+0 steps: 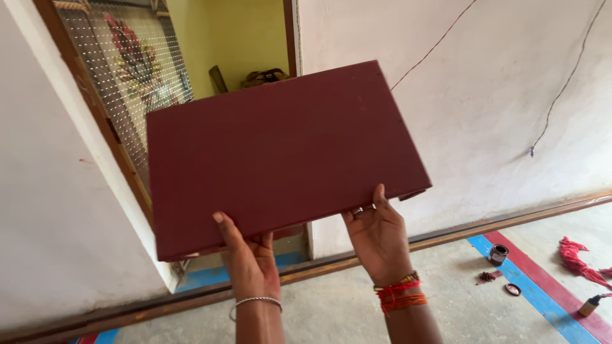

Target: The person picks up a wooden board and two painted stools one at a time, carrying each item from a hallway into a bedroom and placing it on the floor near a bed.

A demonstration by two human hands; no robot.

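flat dark-red painted rectangular board (280,156) at frame centre, held up | left hand (250,264), right hand (378,237): each grip clasps its lower edge | advice: keep thumbs spread, board level, clear of small paint tin (498,254) lower right

Dark maroon rectangular board (280,153), flat painted face, held up tilted mid-frame, lower-right corner perhaps notched, lower edge gripped

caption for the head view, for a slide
Both hands, left and right, hold up a dark red rectangular painted board.
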